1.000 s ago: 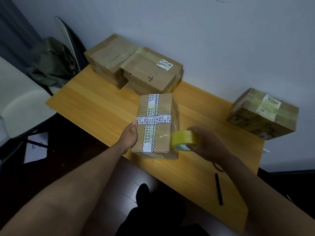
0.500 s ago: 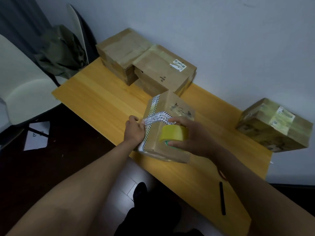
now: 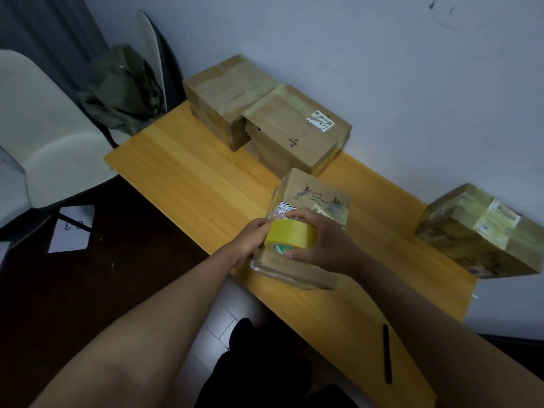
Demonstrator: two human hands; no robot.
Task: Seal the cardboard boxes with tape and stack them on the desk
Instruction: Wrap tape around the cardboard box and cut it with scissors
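Note:
A small cardboard box (image 3: pixel 316 198) with black-and-white striped tape and dark scribbles lies near the front edge of the wooden desk (image 3: pixel 191 184). My right hand (image 3: pixel 321 242) grips a roll of yellow tape (image 3: pixel 291 235) and holds it over the box's near side. Against the roll's left edge, my left hand (image 3: pixel 250 240) has its fingertips at the tape; whether they pinch a tape end is hidden. Two larger taped boxes sit at the back, one (image 3: pixel 229 95) beside the other (image 3: pixel 297 128). Another taped box (image 3: pixel 482 231) stands at the right end.
A black pen (image 3: pixel 387 353) lies on the desk near the front right. A pale chair (image 3: pixel 44 136) stands to the left, a second chair with a green garment (image 3: pixel 123 89) behind it. A sheet of paper (image 3: pixel 72 228) lies on the dark floor.
The box has been turned, so its scribbled face now points up. My right hand brought the tape roll onto the box, and my left hand moved from the box's side to the roll.

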